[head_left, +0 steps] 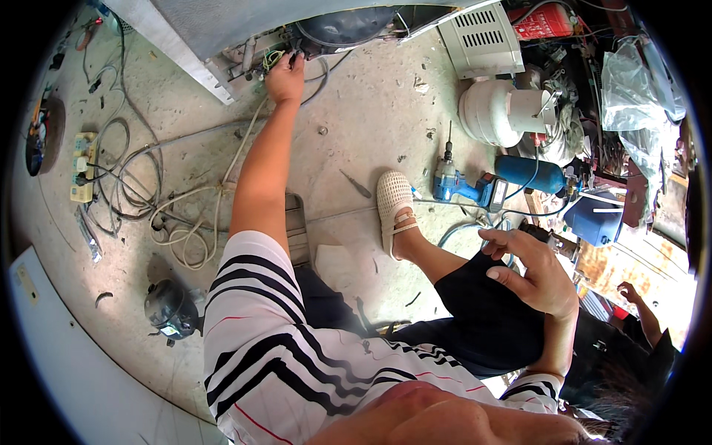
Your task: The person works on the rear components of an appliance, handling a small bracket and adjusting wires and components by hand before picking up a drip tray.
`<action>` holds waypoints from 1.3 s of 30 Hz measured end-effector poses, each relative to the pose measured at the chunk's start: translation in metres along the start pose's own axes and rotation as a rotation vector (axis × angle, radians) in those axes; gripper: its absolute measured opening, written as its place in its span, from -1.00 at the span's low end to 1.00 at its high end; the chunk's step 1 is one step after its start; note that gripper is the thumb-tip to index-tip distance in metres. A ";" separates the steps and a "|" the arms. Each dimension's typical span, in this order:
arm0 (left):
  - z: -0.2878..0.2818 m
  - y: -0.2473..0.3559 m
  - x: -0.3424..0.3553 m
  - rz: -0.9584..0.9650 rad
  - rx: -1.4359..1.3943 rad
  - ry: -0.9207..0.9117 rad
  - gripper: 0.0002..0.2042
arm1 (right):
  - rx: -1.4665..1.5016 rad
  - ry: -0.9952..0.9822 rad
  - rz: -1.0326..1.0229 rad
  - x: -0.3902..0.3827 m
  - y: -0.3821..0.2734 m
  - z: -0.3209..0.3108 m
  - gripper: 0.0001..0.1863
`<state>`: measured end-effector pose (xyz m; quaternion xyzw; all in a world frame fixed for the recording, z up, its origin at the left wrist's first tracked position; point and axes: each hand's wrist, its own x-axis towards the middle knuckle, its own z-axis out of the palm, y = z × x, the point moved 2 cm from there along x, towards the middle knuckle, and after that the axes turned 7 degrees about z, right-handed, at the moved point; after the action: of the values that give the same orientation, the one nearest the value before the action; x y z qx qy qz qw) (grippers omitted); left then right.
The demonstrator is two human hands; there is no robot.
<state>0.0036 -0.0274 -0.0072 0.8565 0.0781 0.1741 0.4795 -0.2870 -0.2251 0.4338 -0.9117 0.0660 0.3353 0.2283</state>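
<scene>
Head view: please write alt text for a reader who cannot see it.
A person's left hand reaches to wires at a grey appliance; the right hand is by the knee. A blue drill lies on the floor.

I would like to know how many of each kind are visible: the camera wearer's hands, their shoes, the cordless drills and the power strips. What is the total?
Hands (left hand, right hand): 2
Shoe: 1
Cordless drill: 1
Power strip: 1
Total: 5

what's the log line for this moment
left hand: at green-yellow wires | right hand: open, by black-clad knee | blue drill: on floor
</scene>
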 end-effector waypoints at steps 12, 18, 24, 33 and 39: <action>0.003 -0.003 0.004 0.001 0.054 0.001 -0.72 | 0.003 0.014 -0.018 0.000 -0.001 0.000 -0.44; 0.007 -0.002 -0.006 0.075 -0.122 0.116 -0.73 | 0.002 0.019 -0.009 -0.001 0.000 -0.001 -0.45; -0.001 0.013 -0.004 -0.047 -0.008 0.080 -0.72 | 0.004 0.010 0.009 0.000 0.000 -0.002 -0.46; 0.008 0.008 0.003 -0.078 0.039 0.068 -0.74 | 0.001 0.019 0.012 0.000 0.001 -0.002 -0.47; 0.008 0.005 0.004 -0.019 0.069 0.022 -0.73 | -0.020 0.026 0.003 -0.001 0.000 -0.004 -0.47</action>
<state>0.0105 -0.0352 -0.0063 0.8698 0.0972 0.1762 0.4505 -0.2858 -0.2266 0.4374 -0.9180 0.0669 0.3245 0.2181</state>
